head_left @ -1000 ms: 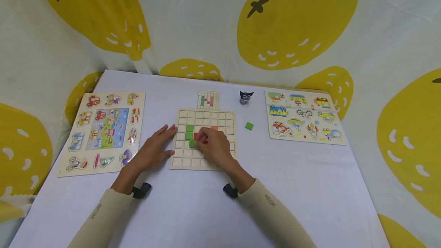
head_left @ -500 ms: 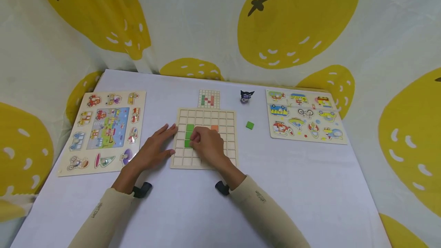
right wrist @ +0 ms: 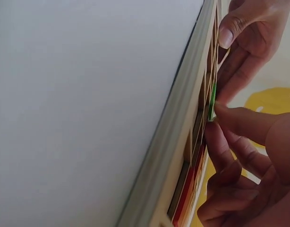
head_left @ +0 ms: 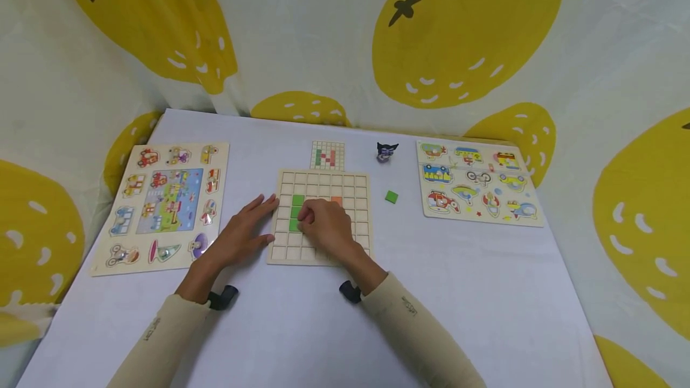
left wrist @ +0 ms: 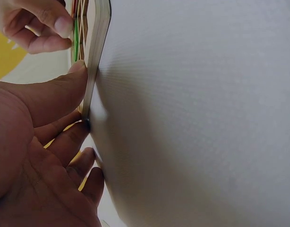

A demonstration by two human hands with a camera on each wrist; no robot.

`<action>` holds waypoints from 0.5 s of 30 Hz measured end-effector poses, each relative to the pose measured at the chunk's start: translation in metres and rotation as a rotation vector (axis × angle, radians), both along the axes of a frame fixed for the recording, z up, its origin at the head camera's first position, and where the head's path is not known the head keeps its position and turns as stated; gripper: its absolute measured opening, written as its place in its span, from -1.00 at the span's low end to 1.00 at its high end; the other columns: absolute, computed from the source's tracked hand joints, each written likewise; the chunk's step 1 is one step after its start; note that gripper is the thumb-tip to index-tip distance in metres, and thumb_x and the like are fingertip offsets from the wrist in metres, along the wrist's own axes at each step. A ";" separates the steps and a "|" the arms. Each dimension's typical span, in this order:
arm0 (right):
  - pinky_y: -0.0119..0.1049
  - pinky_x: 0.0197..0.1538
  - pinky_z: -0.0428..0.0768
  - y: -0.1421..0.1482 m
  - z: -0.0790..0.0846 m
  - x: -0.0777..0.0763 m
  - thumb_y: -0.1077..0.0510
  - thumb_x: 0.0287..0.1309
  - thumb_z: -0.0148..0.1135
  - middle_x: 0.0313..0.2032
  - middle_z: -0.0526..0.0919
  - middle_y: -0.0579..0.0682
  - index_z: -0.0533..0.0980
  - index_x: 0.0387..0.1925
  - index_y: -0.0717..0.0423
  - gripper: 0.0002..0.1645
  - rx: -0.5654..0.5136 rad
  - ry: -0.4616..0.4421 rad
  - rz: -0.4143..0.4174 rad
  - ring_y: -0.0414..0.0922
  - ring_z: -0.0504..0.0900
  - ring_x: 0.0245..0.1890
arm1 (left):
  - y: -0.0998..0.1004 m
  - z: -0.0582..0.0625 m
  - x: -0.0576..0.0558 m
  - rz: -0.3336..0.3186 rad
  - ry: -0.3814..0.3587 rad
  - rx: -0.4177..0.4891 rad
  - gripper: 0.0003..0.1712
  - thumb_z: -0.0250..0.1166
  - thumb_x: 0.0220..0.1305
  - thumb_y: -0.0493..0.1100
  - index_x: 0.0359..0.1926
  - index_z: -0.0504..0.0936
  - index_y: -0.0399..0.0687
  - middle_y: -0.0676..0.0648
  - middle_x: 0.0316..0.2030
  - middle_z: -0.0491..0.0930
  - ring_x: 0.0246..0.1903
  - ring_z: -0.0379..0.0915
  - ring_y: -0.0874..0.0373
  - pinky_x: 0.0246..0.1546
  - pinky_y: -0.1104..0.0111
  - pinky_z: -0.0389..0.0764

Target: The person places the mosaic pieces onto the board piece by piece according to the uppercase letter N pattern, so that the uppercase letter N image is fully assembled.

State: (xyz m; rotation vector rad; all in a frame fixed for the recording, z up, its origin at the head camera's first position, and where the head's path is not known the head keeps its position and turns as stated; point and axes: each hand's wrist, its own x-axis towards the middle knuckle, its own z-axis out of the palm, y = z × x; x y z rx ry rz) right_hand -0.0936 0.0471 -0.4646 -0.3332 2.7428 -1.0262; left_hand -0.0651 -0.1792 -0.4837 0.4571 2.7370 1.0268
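A wooden grid board [head_left: 280,254] lies mid-table. My left hand [head_left: 241,233] rests against its left edge, fingers extended and spread, thumb [left wrist: 64,92] touching the rim in the left wrist view. Over the board, my right hand [head_left: 330,229] pinches a green square tile [head_left: 293,226] between thumb and forefinger; in the right wrist view this green tile [right wrist: 212,101] sits at a cell by the fingertips. Two more green tiles [head_left: 297,200] stand in a column above it. An orange tile [head_left: 336,201] shows past the knuckles. Red [right wrist: 185,196] shows in the board's near cells in the right wrist view.
One loose green tile [head_left: 391,197] lies right of the board. A small patterned grid card [head_left: 336,164] touches the board's far side, with a dark figurine [head_left: 385,152] to its right. Picture-peg puzzles flank them, one left [head_left: 222,154], another right [head_left: 480,220].
My right hand has shifted left with the green tile, which now lines up under the other green ones. It has barely moved in the last half second. My left hand stays put.
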 end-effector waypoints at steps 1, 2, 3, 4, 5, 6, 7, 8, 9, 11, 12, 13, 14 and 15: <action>-0.32 -0.33 0.50 0.002 0.000 0.000 0.14 0.22 0.52 -0.49 0.68 -0.25 0.73 -0.31 -0.10 -0.93 -0.009 0.001 0.006 -0.26 0.62 -0.40 | 0.000 0.000 0.000 0.000 -0.001 -0.001 -0.04 0.49 0.28 -0.31 0.63 0.27 -0.13 -0.16 0.65 0.19 0.67 -0.07 -0.30 0.58 -0.30 0.12; -0.32 -0.32 0.51 0.004 0.000 0.000 0.14 0.22 0.52 -0.48 0.69 -0.25 0.73 -0.30 -0.10 -0.92 -0.017 0.002 0.010 -0.26 0.62 -0.39 | 0.000 0.000 0.000 0.000 -0.002 -0.003 -0.04 0.49 0.29 -0.31 0.63 0.26 -0.13 -0.15 0.65 0.18 0.67 -0.07 -0.30 0.58 -0.30 0.12; -0.32 -0.32 0.52 0.005 0.000 0.000 0.14 0.22 0.52 -0.47 0.69 -0.25 0.72 -0.30 -0.10 -0.92 -0.023 0.005 0.013 -0.25 0.63 -0.39 | 0.000 -0.001 0.000 0.002 -0.004 -0.006 -0.04 0.49 0.29 -0.31 0.63 0.26 -0.12 -0.15 0.66 0.18 0.67 -0.07 -0.30 0.58 -0.31 0.12; -0.32 -0.30 0.53 0.007 0.000 0.000 0.14 0.22 0.52 -0.46 0.69 -0.25 0.72 -0.29 -0.10 -0.92 -0.028 0.009 0.013 -0.25 0.63 -0.38 | 0.000 -0.001 0.000 0.004 -0.004 -0.008 -0.04 0.50 0.29 -0.30 0.63 0.26 -0.12 -0.14 0.66 0.18 0.67 -0.07 -0.29 0.58 -0.31 0.13; -0.32 -0.29 0.54 0.009 0.000 0.000 0.13 0.22 0.52 -0.46 0.70 -0.25 0.72 -0.29 -0.11 -0.92 -0.033 0.013 0.012 -0.25 0.63 -0.37 | 0.001 -0.001 0.000 0.004 -0.004 -0.011 -0.04 0.50 0.29 -0.30 0.63 0.26 -0.12 -0.14 0.66 0.18 0.67 -0.07 -0.29 0.57 -0.31 0.13; -0.31 -0.28 0.54 0.011 0.000 -0.001 0.13 0.21 0.52 -0.45 0.70 -0.25 0.72 -0.29 -0.11 -0.91 -0.037 0.016 0.008 -0.25 0.64 -0.36 | 0.001 -0.001 0.000 0.005 -0.003 -0.013 -0.04 0.50 0.29 -0.30 0.63 0.26 -0.11 -0.14 0.66 0.18 0.67 -0.07 -0.29 0.57 -0.31 0.13; -0.31 -0.27 0.54 0.013 0.000 -0.001 0.12 0.21 0.53 -0.45 0.71 -0.25 0.72 -0.29 -0.13 -0.91 -0.039 0.017 0.004 -0.25 0.64 -0.35 | 0.001 -0.001 0.000 0.005 -0.001 -0.014 -0.03 0.50 0.28 -0.30 0.63 0.26 -0.11 -0.15 0.66 0.18 0.67 -0.07 -0.29 0.57 -0.31 0.13; -0.31 -0.27 0.54 0.015 0.000 -0.002 0.12 0.21 0.53 -0.44 0.71 -0.25 0.72 -0.29 -0.14 -0.90 -0.040 0.019 -0.002 -0.25 0.64 -0.33 | 0.001 -0.001 -0.001 0.004 0.000 -0.015 -0.03 0.50 0.28 -0.31 0.63 0.26 -0.12 -0.15 0.66 0.18 0.67 -0.07 -0.29 0.57 -0.31 0.13; -0.30 -0.27 0.53 0.017 0.001 -0.002 0.11 0.21 0.54 -0.43 0.72 -0.25 0.72 -0.28 -0.14 -0.90 -0.045 0.022 -0.008 -0.25 0.65 -0.32 | 0.001 -0.001 -0.001 0.004 0.000 -0.016 -0.03 0.50 0.28 -0.31 0.63 0.26 -0.12 -0.15 0.66 0.18 0.67 -0.07 -0.30 0.57 -0.31 0.13; -0.28 -0.27 0.52 0.022 0.002 -0.004 0.10 0.20 0.56 -0.41 0.75 -0.25 0.73 -0.26 -0.15 -0.88 -0.058 0.027 -0.020 -0.23 0.65 -0.30 | 0.002 0.000 0.000 0.001 0.002 -0.018 -0.03 0.50 0.27 -0.32 0.63 0.26 -0.13 -0.16 0.66 0.18 0.67 -0.07 -0.30 0.58 -0.31 0.13; -0.28 -0.28 0.52 0.025 0.002 -0.004 0.09 0.20 0.57 -0.39 0.76 -0.24 0.74 -0.25 -0.14 -0.88 -0.065 0.028 -0.028 -0.23 0.65 -0.30 | 0.002 0.000 0.000 0.001 0.002 -0.019 -0.03 0.50 0.27 -0.32 0.63 0.26 -0.13 -0.17 0.66 0.18 0.67 -0.07 -0.30 0.58 -0.31 0.14; -0.27 -0.30 0.52 0.028 0.003 -0.005 0.09 0.20 0.57 -0.38 0.76 -0.24 0.74 -0.23 -0.13 -0.87 -0.073 0.029 -0.035 -0.21 0.65 -0.30 | 0.002 0.000 0.000 0.001 0.001 -0.019 -0.03 0.50 0.27 -0.33 0.63 0.26 -0.13 -0.17 0.66 0.18 0.67 -0.07 -0.31 0.58 -0.31 0.14; -0.27 -0.30 0.53 0.031 0.004 -0.006 0.10 0.20 0.56 -0.37 0.76 -0.23 0.74 -0.22 -0.12 -0.86 -0.081 0.031 -0.042 -0.20 0.65 -0.30 | 0.002 0.000 0.000 0.001 0.000 -0.020 -0.02 0.50 0.27 -0.33 0.63 0.26 -0.14 -0.17 0.66 0.18 0.67 -0.07 -0.31 0.57 -0.31 0.14; -0.26 -0.31 0.53 0.034 0.005 -0.007 0.10 0.21 0.56 -0.36 0.76 -0.22 0.74 -0.20 -0.11 -0.86 -0.095 0.031 -0.050 -0.19 0.65 -0.30 | 0.002 0.001 0.000 0.003 0.000 -0.021 -0.02 0.50 0.26 -0.34 0.63 0.26 -0.14 -0.18 0.66 0.18 0.67 -0.07 -0.31 0.57 -0.31 0.14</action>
